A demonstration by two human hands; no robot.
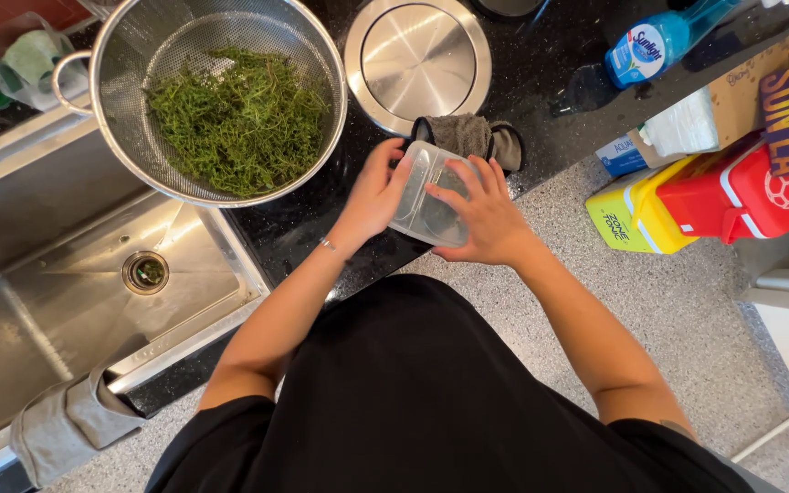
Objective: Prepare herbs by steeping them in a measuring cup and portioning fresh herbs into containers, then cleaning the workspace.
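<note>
The clear plastic container [426,194] sits tilted between our hands at the edge of the dark worktop [541,73]. Our left hand [374,194] grips one side; our right hand [486,219] lies on it, fingers spread. It looks empty, see-through, rounded-cornered. The green herbs [239,119] lie untouched in the metal colander [120,55] nearby.

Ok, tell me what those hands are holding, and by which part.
Both hold one clear plastic container: the left hand grips its left edge, the right hand spreads fingers over its right side and bottom corner.
</note>
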